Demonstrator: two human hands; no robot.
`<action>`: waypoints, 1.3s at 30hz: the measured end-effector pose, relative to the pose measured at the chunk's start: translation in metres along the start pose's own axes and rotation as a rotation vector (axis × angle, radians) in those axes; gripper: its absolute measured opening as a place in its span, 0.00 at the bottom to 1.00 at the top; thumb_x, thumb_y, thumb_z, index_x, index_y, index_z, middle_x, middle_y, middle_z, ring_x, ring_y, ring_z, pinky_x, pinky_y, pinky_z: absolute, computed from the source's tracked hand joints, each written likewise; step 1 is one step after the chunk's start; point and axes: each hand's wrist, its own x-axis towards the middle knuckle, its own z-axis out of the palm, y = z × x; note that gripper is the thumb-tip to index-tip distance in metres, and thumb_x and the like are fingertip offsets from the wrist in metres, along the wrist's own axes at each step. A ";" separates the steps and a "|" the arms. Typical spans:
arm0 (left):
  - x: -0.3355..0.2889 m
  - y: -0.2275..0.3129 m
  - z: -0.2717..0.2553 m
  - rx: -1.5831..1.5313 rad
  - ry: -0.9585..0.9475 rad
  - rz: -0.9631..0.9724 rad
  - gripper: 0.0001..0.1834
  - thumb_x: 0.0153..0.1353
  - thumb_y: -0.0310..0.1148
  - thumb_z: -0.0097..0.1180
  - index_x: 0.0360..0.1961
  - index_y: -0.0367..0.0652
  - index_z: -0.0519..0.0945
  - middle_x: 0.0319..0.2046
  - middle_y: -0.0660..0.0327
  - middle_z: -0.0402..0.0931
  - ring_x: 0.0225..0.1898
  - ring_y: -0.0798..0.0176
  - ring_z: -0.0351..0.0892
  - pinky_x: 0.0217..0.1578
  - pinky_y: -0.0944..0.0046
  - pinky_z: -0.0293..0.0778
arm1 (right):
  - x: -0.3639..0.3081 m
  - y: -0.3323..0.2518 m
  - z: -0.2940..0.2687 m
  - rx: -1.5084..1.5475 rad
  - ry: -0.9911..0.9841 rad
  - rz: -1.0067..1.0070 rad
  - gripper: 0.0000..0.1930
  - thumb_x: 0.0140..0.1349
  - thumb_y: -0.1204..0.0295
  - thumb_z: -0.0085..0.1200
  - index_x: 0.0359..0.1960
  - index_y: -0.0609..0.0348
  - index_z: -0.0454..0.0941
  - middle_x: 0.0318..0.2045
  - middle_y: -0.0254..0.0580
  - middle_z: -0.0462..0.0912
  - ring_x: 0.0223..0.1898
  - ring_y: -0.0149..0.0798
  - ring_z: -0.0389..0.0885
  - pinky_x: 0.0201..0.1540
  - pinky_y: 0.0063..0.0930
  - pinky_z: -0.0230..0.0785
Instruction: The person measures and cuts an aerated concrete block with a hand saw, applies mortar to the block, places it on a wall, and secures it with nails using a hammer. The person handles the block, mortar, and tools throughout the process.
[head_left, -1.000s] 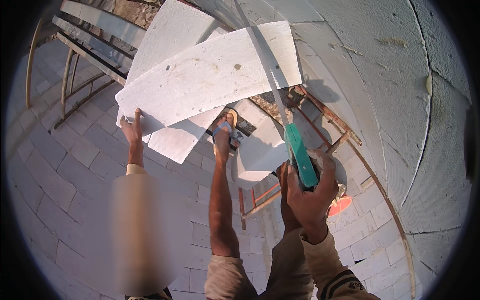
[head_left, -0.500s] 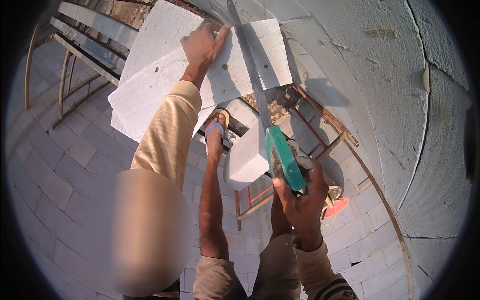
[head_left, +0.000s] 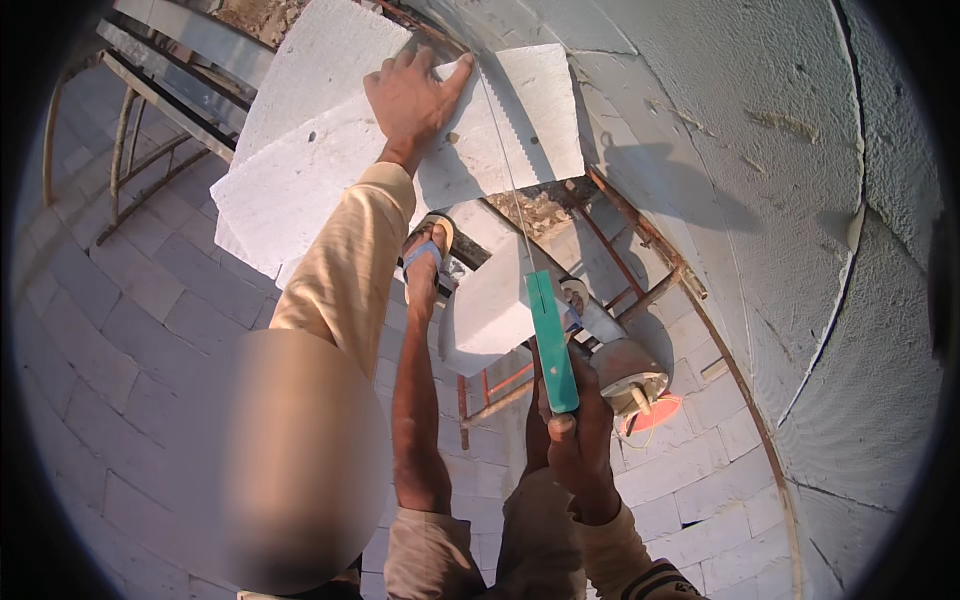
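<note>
My left hand [head_left: 412,100] lies on a white lightweight block [head_left: 450,165], its thumb stretched toward the blade and its fingers apart. In my right hand [head_left: 585,435] is the green handle [head_left: 552,345] of a handsaw. The thin saw blade [head_left: 508,170] is seen edge-on and runs away across the block, just right of my left thumb. A toothed shadow falls on the block beside it. Whether the teeth have entered the block cannot be made out. Another white block [head_left: 310,80] lies at the left, next to the one under my hand.
A smaller white block [head_left: 488,310] sits lower, between my feet. Rusty metal framing [head_left: 645,235] is at the right, beside a grey block wall [head_left: 730,130]. A bucket-like container [head_left: 630,370] stands near my right foot. Metal planks [head_left: 175,85] are at the far left. Pale bricks pave the floor below.
My right hand has drawn the saw back toward me and turned it, so the blade now shows edge-on. My left hand has shifted slightly right, its fingers more spread.
</note>
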 end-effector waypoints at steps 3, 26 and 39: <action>0.001 0.000 0.001 -0.029 0.131 0.033 0.35 0.63 0.70 0.50 0.44 0.49 0.89 0.41 0.59 0.84 0.48 0.54 0.81 0.51 0.50 0.64 | -0.019 -0.014 0.000 0.036 0.042 0.143 0.40 0.75 0.39 0.42 0.65 0.71 0.68 0.26 0.31 0.74 0.23 0.23 0.67 0.26 0.21 0.60; -0.001 0.000 -0.002 -0.019 -0.034 -0.020 0.39 0.65 0.70 0.48 0.54 0.46 0.86 0.53 0.58 0.84 0.56 0.54 0.79 0.60 0.51 0.62 | -0.019 -0.024 -0.009 -0.065 0.179 0.160 0.49 0.68 0.27 0.40 0.62 0.70 0.69 0.22 0.34 0.74 0.20 0.23 0.68 0.21 0.20 0.61; -0.002 -0.001 -0.001 0.017 -0.017 0.006 0.39 0.65 0.71 0.48 0.54 0.47 0.86 0.46 0.58 0.86 0.51 0.53 0.81 0.55 0.49 0.65 | -0.031 -0.005 -0.015 -0.012 0.071 0.189 0.35 0.75 0.46 0.46 0.70 0.63 0.70 0.42 0.42 0.79 0.33 0.31 0.76 0.34 0.25 0.67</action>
